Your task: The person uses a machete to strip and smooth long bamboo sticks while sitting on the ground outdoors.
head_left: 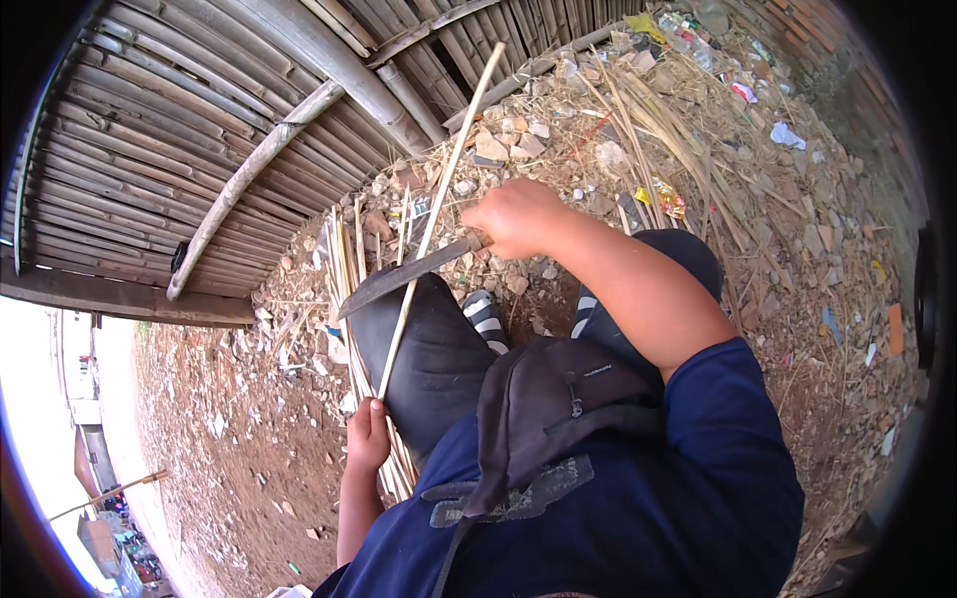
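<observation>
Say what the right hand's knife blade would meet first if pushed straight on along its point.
Likely the bundle of strips just beyond the knife tip; the right hand already rests it on the strip. Depth unclear.

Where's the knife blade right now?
Head view, centre-left: the knife blade juts left from the right hand, crossing the bamboo strip above the knee.

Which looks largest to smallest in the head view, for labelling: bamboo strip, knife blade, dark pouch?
1. Bamboo strip, the longest.
2. Dark pouch, though closest to the camera.
3. Knife blade.
</observation>
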### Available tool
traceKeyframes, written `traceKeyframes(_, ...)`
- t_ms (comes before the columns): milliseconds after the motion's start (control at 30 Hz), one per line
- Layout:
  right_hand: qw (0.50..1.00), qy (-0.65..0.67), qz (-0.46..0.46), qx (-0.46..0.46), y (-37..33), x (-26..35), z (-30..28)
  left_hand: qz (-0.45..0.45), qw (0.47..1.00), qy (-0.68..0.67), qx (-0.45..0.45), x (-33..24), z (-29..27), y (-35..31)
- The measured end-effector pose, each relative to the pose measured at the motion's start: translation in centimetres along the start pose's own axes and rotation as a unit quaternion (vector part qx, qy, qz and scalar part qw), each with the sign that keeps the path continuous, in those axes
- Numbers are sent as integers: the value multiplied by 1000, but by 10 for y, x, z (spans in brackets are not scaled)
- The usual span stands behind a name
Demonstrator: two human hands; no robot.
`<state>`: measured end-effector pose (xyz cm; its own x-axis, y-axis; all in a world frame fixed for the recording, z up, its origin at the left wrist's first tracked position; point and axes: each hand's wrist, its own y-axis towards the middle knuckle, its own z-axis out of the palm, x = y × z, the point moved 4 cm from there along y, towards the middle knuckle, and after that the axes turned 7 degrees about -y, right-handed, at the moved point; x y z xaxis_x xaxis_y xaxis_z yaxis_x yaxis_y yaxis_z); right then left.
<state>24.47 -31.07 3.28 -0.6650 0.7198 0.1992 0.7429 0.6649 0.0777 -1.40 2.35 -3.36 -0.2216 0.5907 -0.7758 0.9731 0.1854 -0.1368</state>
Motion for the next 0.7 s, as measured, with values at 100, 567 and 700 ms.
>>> traceKeyframes(100, 993, 81, 66, 52, -7, -21, -4, -4, 1000, 20, 10, -8, -5, 2)
traceKeyframes(567, 990, 86, 110, 31, -12, -45, -13, -7, 996, 89, -8, -26, 4, 0)
traceKeyframes(700, 992, 71, 72, 70, -11, -31, -15, 10, 997, 78, -16, -29, 7, -4)
